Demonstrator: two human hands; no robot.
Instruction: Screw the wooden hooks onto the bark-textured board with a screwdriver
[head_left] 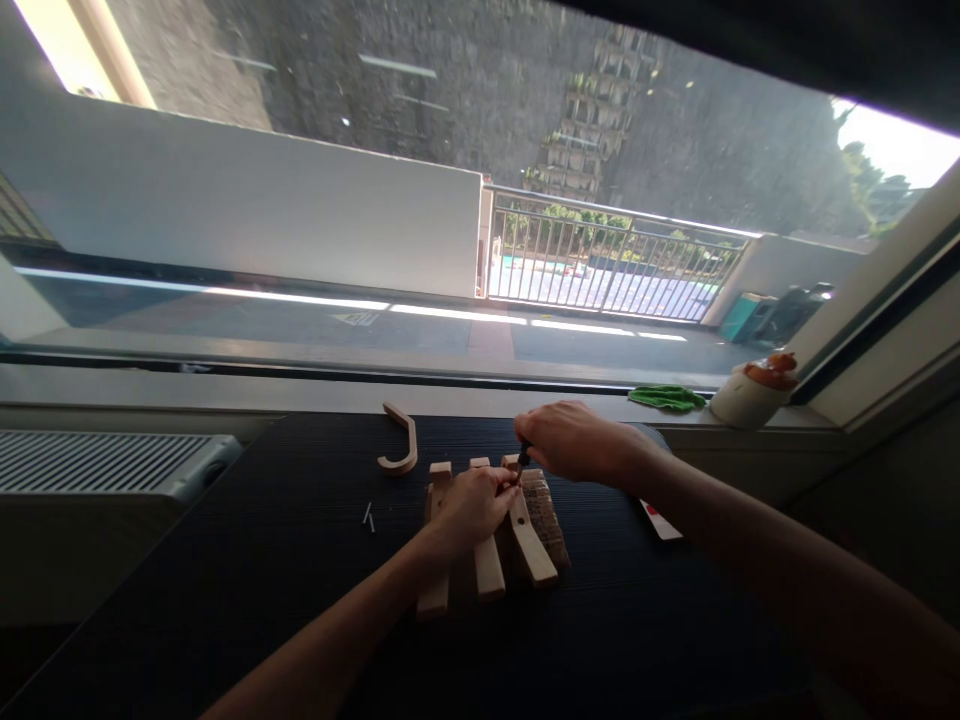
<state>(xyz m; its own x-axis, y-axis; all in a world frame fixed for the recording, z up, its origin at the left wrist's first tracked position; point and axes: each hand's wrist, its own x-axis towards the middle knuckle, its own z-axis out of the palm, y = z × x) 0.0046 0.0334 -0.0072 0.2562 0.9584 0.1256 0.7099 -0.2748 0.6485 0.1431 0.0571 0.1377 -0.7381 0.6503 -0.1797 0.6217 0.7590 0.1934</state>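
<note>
My right hand (566,440) is closed around the dark handle of a screwdriver (523,455), held upright with its shaft pointing down at the right-hand wooden hook (534,550). Beside the shaft, the fingers of my left hand (480,503) press together on the upper part of that hook; whether a screw is between them is hidden. The hook has a dark hole below my fingers and lies on a rough wooden board (547,510). A middle wooden hook (489,570) and a left wooden hook (433,597) lie alongside, partly covered by my left hand and forearm.
A loose wooden hook (411,440) and two screws (369,517) lie left on the black table (300,580). A card with a red mark (661,520) is at right, partly under my forearm. The windowsill holds a green cloth (666,398) and a pot (750,397); a radiator (112,465) stands left.
</note>
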